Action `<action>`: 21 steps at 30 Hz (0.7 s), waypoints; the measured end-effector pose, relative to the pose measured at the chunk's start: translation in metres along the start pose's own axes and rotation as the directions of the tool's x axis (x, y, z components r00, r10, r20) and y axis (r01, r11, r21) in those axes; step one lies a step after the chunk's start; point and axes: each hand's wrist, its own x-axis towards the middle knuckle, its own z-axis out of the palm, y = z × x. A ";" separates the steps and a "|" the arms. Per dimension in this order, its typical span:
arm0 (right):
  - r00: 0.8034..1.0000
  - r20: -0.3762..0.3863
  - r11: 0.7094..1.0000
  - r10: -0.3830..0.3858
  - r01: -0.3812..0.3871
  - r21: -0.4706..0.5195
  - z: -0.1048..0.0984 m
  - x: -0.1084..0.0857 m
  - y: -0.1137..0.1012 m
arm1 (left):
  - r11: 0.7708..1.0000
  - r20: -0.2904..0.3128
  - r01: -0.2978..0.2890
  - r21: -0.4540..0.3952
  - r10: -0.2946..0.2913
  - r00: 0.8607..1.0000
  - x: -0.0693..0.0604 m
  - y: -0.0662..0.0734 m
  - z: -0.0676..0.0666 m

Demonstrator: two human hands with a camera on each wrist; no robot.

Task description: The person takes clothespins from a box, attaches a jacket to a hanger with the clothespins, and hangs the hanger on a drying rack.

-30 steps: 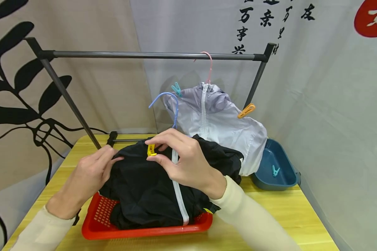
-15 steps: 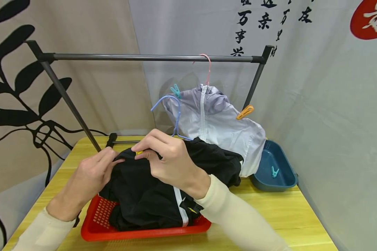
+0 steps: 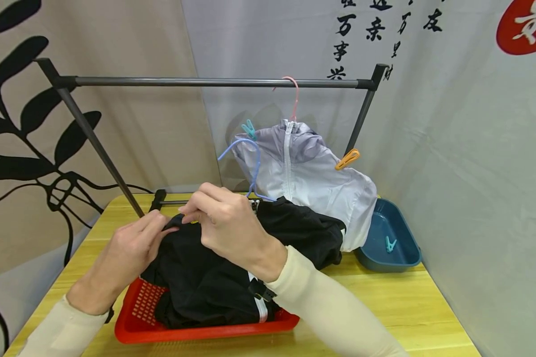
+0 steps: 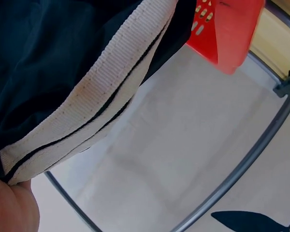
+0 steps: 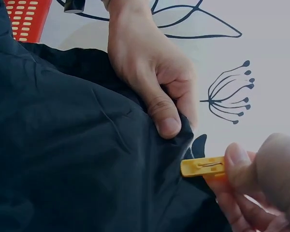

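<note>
A black jacket (image 3: 196, 282) with a white zip lies partly in a red basket (image 3: 205, 335). The hook of its blue hanger (image 3: 257, 166) rises behind my right hand. My left hand (image 3: 127, 245) pinches the jacket's left shoulder in the head view; its thumb presses on the cloth in the right wrist view. My right hand (image 3: 232, 230) holds a yellow clothespin (image 5: 203, 166) between thumb and fingers, its tip against the shoulder edge just beside the left hand. Whether the clothespin grips the cloth I cannot tell. White trim (image 4: 92, 99) on the dark cloth shows in the left wrist view.
A grey metal rack (image 3: 205, 82) spans the table (image 3: 384, 317). From its bar a white and lilac jacket (image 3: 312, 178) hangs on a pink hanger, with a teal clothespin (image 3: 248, 129) and an orange clothespin (image 3: 347, 159). A blue bin (image 3: 395, 263) at right holds another teal clothespin (image 3: 390, 244).
My right hand has moved left and turned, bringing the yellow clothespin from above the jacket to its left shoulder. The blue hanger's hook has shifted slightly right. The left hand has stayed put.
</note>
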 end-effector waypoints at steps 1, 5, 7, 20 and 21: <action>1.000 0.018 0.999 0.007 -0.006 -0.031 0.000 0.000 -0.001 | 1.000 0.003 -0.003 0.006 0.003 1.000 0.000 0.000 -0.001; 0.996 0.085 0.984 0.038 -0.023 -0.179 0.000 0.001 -0.006 | 1.000 0.017 -0.009 0.028 0.009 1.000 0.001 0.001 -0.002; 0.993 0.107 0.971 0.048 -0.022 -0.238 0.000 0.000 -0.009 | 0.999 0.018 -0.009 0.032 0.009 1.000 0.000 0.001 -0.003; 0.992 0.125 0.960 0.029 0.007 -0.280 0.005 -0.012 -0.016 | 1.000 -0.010 -0.018 0.012 0.018 1.000 -0.001 0.000 -0.002; 0.992 0.123 0.959 0.020 0.016 -0.284 0.005 -0.014 -0.016 | 1.000 -0.011 -0.015 0.015 0.015 1.000 -0.002 0.000 -0.002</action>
